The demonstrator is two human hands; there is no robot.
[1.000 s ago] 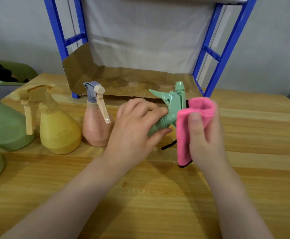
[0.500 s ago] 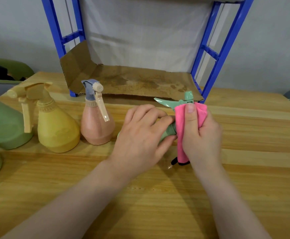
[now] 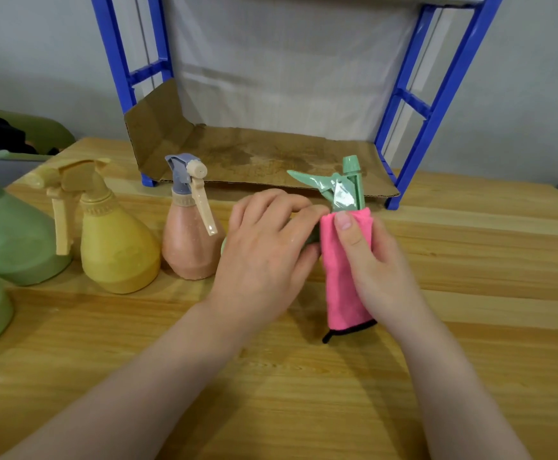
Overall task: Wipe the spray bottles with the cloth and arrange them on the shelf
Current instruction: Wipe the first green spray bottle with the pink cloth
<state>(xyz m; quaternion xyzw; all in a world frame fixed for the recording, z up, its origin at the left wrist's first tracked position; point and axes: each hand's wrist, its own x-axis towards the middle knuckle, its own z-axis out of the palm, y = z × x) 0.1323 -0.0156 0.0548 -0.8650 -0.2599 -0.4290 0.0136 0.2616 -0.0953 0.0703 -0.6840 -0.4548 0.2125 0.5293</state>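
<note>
Holding a green spray bottle (image 3: 340, 189) tipped over the wooden table (image 3: 470, 327), the left hand (image 3: 267, 257) is curling its fingers around the body. The right hand (image 3: 374, 273) is pinching a pink cloth (image 3: 335, 283) against the bottle's neck. A pink bottle (image 3: 189, 240), a yellow bottle (image 3: 118, 247) and two more green bottles (image 3: 8, 240) are standing at the left. I cannot tell what is inside them. Behind, cardboard (image 3: 264, 157) is lying on the blue shelf (image 3: 437, 94).

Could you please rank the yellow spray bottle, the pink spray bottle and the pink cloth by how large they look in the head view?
1. yellow spray bottle
2. pink spray bottle
3. pink cloth, though the right hand covers part of it, so its rank below the pink bottle is unsure.
</note>
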